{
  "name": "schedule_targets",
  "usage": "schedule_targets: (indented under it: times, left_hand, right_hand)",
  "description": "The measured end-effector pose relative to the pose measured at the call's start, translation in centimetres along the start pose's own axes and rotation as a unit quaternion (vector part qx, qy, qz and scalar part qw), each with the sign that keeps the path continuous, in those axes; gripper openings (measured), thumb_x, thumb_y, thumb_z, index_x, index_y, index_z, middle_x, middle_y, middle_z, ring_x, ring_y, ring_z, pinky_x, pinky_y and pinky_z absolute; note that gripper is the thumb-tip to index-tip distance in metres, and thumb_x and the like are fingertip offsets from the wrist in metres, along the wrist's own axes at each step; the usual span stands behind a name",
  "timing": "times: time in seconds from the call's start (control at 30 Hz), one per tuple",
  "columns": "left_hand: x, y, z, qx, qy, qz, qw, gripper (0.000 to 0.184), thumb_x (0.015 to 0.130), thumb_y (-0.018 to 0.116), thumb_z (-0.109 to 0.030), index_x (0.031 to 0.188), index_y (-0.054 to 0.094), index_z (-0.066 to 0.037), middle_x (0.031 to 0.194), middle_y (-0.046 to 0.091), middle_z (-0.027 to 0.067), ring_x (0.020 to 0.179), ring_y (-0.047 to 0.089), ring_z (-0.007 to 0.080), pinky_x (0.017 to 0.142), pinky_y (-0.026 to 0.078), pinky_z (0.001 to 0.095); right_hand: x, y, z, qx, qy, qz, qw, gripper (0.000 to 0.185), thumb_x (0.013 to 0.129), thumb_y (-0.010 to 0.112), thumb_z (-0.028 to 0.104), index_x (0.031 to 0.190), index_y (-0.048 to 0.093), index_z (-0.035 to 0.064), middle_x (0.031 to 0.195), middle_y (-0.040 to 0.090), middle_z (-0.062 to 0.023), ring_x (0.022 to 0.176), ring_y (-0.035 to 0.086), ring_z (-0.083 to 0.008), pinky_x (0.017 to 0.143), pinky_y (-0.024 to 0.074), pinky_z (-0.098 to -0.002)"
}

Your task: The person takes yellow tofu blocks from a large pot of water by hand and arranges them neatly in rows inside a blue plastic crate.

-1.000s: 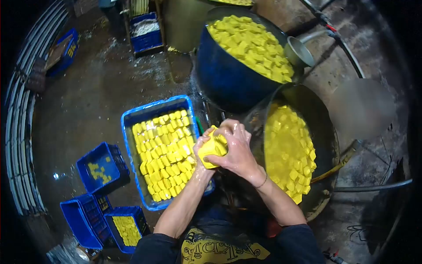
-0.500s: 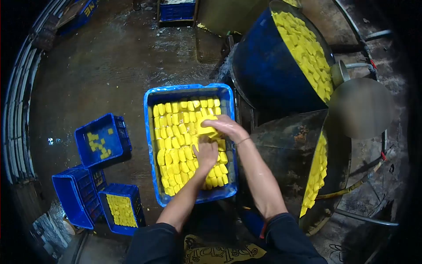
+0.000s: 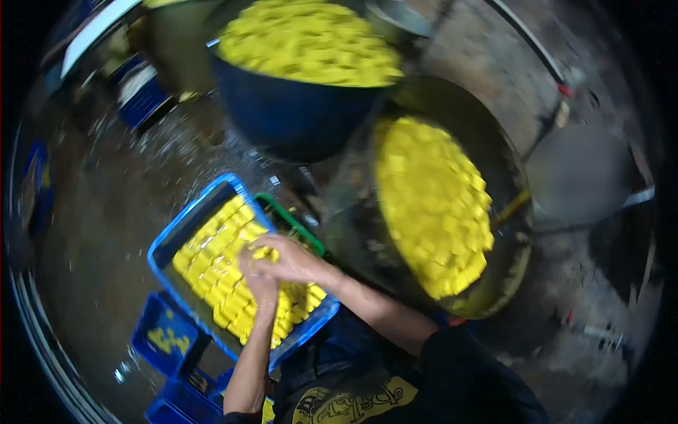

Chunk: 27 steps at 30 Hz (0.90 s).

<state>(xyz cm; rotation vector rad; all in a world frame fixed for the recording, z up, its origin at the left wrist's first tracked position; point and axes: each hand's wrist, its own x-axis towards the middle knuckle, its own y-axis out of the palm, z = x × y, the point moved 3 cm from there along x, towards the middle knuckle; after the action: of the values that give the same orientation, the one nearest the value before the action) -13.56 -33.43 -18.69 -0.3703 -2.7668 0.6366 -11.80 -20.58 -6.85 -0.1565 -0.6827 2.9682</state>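
Observation:
Yellow tofu blocks [image 3: 219,247] lie in close rows inside a large blue crate [image 3: 164,237], which looks tilted in the view. Over the crate's middle, my right hand [image 3: 291,258] curls around a few yellow blocks [image 3: 265,253]. Right beside it, my left hand [image 3: 260,279] is raised with its fingers against the same blocks. Blur hides exactly how many pieces are held and the left fingertips.
A dark blue drum [image 3: 296,113] heaped with yellow blocks stands ahead. A second large vessel [image 3: 505,162] of blocks is at my right. A green rim [image 3: 300,230] shows beside the crate. Smaller blue crates [image 3: 152,353] sit lower left on the wet floor [image 3: 92,261].
My view has swung right, so the drum and vessel now fill more of it. My left hand has come up from the rows to meet the blocks in my right hand.

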Motion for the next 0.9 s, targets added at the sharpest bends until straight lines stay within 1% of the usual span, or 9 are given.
schedule_targets:
  times: [0.03, 0.17, 0.27, 0.33, 0.4, 0.47, 0.7, 0.83, 0.9]
  left_hand:
    - [4.1, -1.2, -7.2, -0.114, -0.052, 0.018, 0.992, 0.03, 0.088, 0.054, -0.01, 0.116, 0.053, 0.0, 0.128, 0.048, 0.0183, 0.122, 0.044, 0.0336, 0.103, 0.034, 0.0432]
    - [11.1, 3.4, -28.6, -0.288, 0.14, 0.044, 0.946, 0.02, 0.083, 0.053, 0.005, 0.101, 0.06, -0.001, 0.108, 0.057, 0.0127, 0.103, 0.054, 0.0238, 0.088, 0.045, 0.0324]
    - [8.9, 11.5, -39.3, -0.208, 0.245, 0.326, 0.889, 0.023, 0.077, 0.059, 0.006, 0.099, 0.059, 0.0, 0.094, 0.06, 0.0136, 0.085, 0.061, 0.0238, 0.076, 0.05, 0.0314]
    - [3.9, 20.0, -39.3, -0.083, 0.319, 0.506, 0.797, 0.036, 0.074, 0.065, 0.0, 0.109, 0.061, -0.002, 0.106, 0.062, 0.0183, 0.097, 0.064, 0.0312, 0.08, 0.052, 0.0395]
    - [-1.0, 25.8, -38.3, 0.135, 0.393, 0.687, 0.596, 0.044, 0.081, 0.064, -0.013, 0.124, 0.057, -0.007, 0.116, 0.061, 0.0164, 0.107, 0.062, 0.0298, 0.091, 0.05, 0.0394]
    - [-4.7, 27.1, -34.3, 0.213, 0.577, 0.6, 0.511, 0.047, 0.086, 0.06, -0.024, 0.13, 0.052, -0.009, 0.123, 0.058, 0.0152, 0.114, 0.057, 0.0274, 0.097, 0.047, 0.0384]
    - [-8.9, 32.2, -23.8, 0.147, 0.444, 0.767, 0.438, 0.056, 0.086, 0.061, -0.042, 0.129, 0.052, -0.008, 0.126, 0.055, 0.0144, 0.119, 0.053, 0.0278, 0.104, 0.041, 0.0397]
    - [-7.8, 36.5, -17.8, -0.211, 0.268, 0.825, 0.451, 0.063, 0.086, 0.061, -0.053, 0.128, 0.052, -0.007, 0.128, 0.053, 0.0139, 0.121, 0.05, 0.0281, 0.108, 0.038, 0.0405]
    - [-1.8, 34.9, -27.7, 0.0, 0.236, 0.85, 0.47, 0.071, 0.079, 0.071, -0.049, 0.129, 0.051, -0.004, 0.131, 0.053, 0.0142, 0.119, 0.052, 0.03, 0.106, 0.04, 0.0433]
  right_hand:
    - [-2.6, -4.9, 5.6, 0.096, 0.019, -0.029, 0.995, 0.038, 0.086, 0.067, 0.017, 0.12, 0.06, 0.0009, 0.124, 0.057, -0.0155, 0.116, 0.056, -0.0214, 0.09, 0.0506, -0.0322]
    - [-13.5, -20.5, 11.2, 0.179, -0.031, -0.232, 0.956, 0.032, 0.079, 0.073, 0.007, 0.11, 0.064, 0.0041, 0.115, 0.062, -0.0108, 0.104, 0.061, -0.0182, 0.08, 0.053, -0.0296]
    - [-19.9, -30.7, 4.2, -0.115, 0.106, -0.278, 0.948, 0.022, 0.082, 0.066, 0.007, 0.103, 0.063, 0.0021, 0.096, 0.063, -0.0146, 0.088, 0.064, -0.0219, 0.075, 0.0517, -0.031]
    - [-24.1, -33.3, -6.5, -0.312, 0.196, -0.195, 0.909, 0.033, 0.078, 0.064, 0.005, 0.111, 0.062, 0.0063, 0.099, 0.059, -0.0165, 0.089, 0.06, -0.0316, 0.083, 0.0494, -0.0409]
    - [-26.5, -33.3, -11.8, -0.39, 0.214, -0.139, 0.885, 0.035, 0.077, 0.064, 0.005, 0.112, 0.062, 0.0076, 0.108, 0.057, -0.0178, 0.092, 0.059, -0.0349, 0.084, 0.0495, -0.0436]
    - [-28.1, -32.3, -16.4, -0.463, 0.229, -0.078, 0.852, 0.037, 0.077, 0.063, 0.006, 0.114, 0.063, 0.009, 0.116, 0.054, -0.0191, 0.095, 0.058, -0.0381, 0.084, 0.0497, -0.0463]
    - [-28.3, -33.7, -22.9, -0.502, 0.181, -0.014, 0.846, 0.043, 0.079, 0.06, 0.007, 0.121, 0.061, 0.0103, 0.116, 0.056, -0.0257, 0.099, 0.06, -0.0409, 0.083, 0.0536, -0.0463]
    - [-24.9, -42.1, -23.3, -0.147, 0.229, -0.019, 0.962, 0.04, 0.076, 0.061, 0.017, 0.114, 0.063, 0.0063, 0.102, 0.066, -0.0203, 0.093, 0.064, -0.0351, 0.082, 0.0517, -0.0435]
    - [-21.5, -45.4, -24.7, -0.105, 0.239, -0.037, 0.965, 0.038, 0.076, 0.063, 0.018, 0.113, 0.065, 0.0079, 0.098, 0.066, -0.0188, 0.092, 0.064, -0.035, 0.082, 0.0516, -0.0435]
